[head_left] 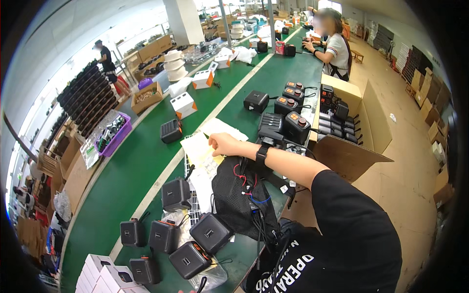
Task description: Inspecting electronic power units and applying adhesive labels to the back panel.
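My right hand (224, 145) reaches across to pale yellow paper sheets (198, 148) on the green table. Its fingers curl down in a pinch at the edge of the sheets; what lies between them is too small to make out. Only a sliver of my left hand (181, 291) shows at the lower edge, its fingers hidden, close to a black strap. Beneath my right forearm lies a black mesh bag (239, 195) with red and blue cords. Several black box-shaped devices with wrist straps, one of them a black device (190, 259) with orange trim, stand near my left.
An open cardboard box (373, 122) holding black devices stands at the table's right side. More black devices (286, 105) stand beside it. White boxes (117, 278) are stacked at the lower left. A purple basket (117, 134) lies beyond the belt. A co-worker (334, 49) works farther along.
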### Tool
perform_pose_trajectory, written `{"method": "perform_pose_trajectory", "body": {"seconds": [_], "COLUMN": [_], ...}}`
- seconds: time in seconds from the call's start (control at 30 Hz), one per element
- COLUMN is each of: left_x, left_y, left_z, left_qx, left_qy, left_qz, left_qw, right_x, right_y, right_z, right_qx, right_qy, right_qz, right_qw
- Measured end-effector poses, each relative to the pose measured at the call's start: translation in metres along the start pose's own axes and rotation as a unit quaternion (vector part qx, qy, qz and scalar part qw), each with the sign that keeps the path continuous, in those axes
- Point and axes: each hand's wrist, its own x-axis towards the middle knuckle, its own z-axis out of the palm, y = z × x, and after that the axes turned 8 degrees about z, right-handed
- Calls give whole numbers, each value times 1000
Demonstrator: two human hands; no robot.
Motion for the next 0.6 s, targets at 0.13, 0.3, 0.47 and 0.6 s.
{"method": "perform_pose_trajectory", "body": {"seconds": [0.13,0.3,0.47,0.6], "left_x": [-9,-20,-36,-43], "left_y": [21,47,69,83], "left_z": [-3,-4,-1,3], "left_qx": [88,197,301,379], "left_qy": [15,29,43,45], "left_qz": [87,201,310,389], "left_qw": [992,959,901,838], "right_x": [8,9,1,-2], "right_y": [6,10,-1,-4], "right_z": [12,18,16,17], "right_qx": [-14,-9,-32,-68], "right_qy": [-4,-33,-17,13], "right_qz": [-6,-13,-14,5], "right_qw": [1000,999,999,998]}}
